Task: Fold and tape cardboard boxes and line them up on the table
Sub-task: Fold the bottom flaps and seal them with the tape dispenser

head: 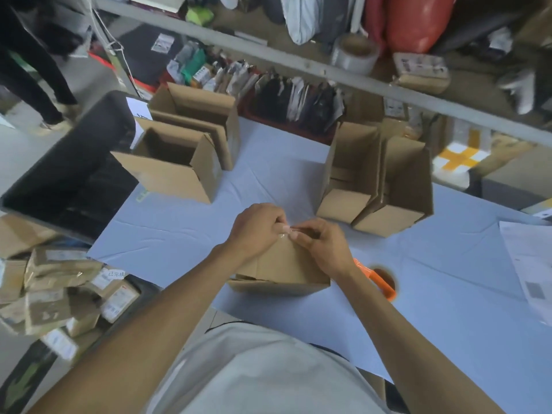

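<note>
Two hands meet at the far top edge of the cardboard box [280,270], left hand [257,227] and right hand [324,249] pinching clear tape [288,233] there; box likely light, stiff, crushable—best held by edges, tape tacky.

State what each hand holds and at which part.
Both hands, left hand and right hand, pinch a strip of clear tape at the far top edge of the cardboard box.
</note>
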